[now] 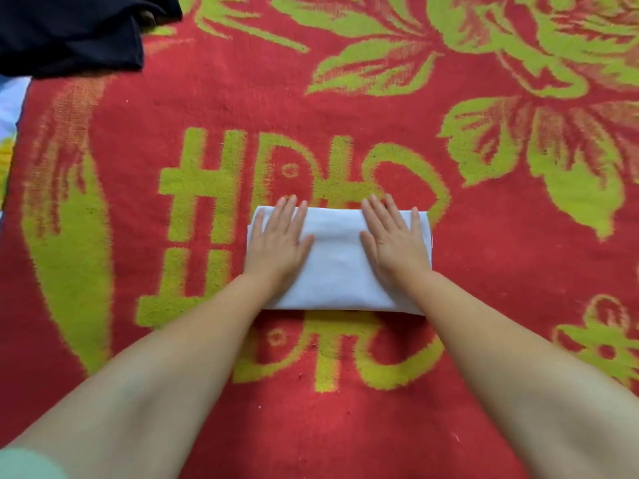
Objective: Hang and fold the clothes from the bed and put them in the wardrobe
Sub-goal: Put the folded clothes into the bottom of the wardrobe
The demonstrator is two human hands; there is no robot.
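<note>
A white garment, folded into a small rectangle, lies in the middle of the bed on a red and green patterned cover. My left hand presses flat on its left part with fingers straight. My right hand presses flat on its right part, fingers spread, and the tips of both hands reach the far edge of the fold. A dark navy garment lies crumpled at the far left corner of the cover.
The cover's left edge runs along the left side of the view, with pale blue and yellow fabric beyond it. The wardrobe is not in view.
</note>
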